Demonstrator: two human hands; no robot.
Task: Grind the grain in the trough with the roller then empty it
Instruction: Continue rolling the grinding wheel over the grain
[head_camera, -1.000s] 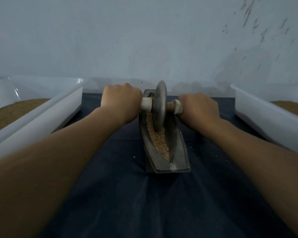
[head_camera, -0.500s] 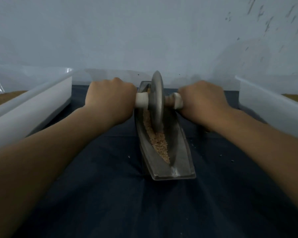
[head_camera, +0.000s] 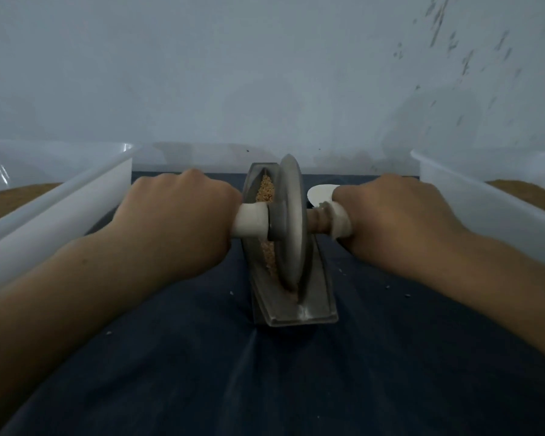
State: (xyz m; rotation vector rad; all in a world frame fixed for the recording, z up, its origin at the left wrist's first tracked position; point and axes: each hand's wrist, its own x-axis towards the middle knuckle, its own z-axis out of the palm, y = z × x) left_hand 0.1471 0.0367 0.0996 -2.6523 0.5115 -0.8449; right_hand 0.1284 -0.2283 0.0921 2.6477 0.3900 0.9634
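The left hand [head_camera: 177,221] and right hand [head_camera: 397,225] clench the handles of the roller [head_camera: 291,221], fingers wrapped out of sight. Its disc stands in the trough [head_camera: 299,316] on the worktop [head_camera: 265,388], hiding most of the grain [head_camera: 266,191]. Both bins [head_camera: 60,215] are cut off.

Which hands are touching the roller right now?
Touching, both. Head view: the left hand curls round the white left handle of the roller; the right hand grips its right handle.

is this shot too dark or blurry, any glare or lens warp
Head view: dim, bluish light leaves the dark blue cloth murky; a glare streak marks the translucent white plastic bin on the left; the grey metal disc roller and tan grain in the grey metal trough are soft but readable; wide-angle stretch enlarges the forearms at the bottom corners.
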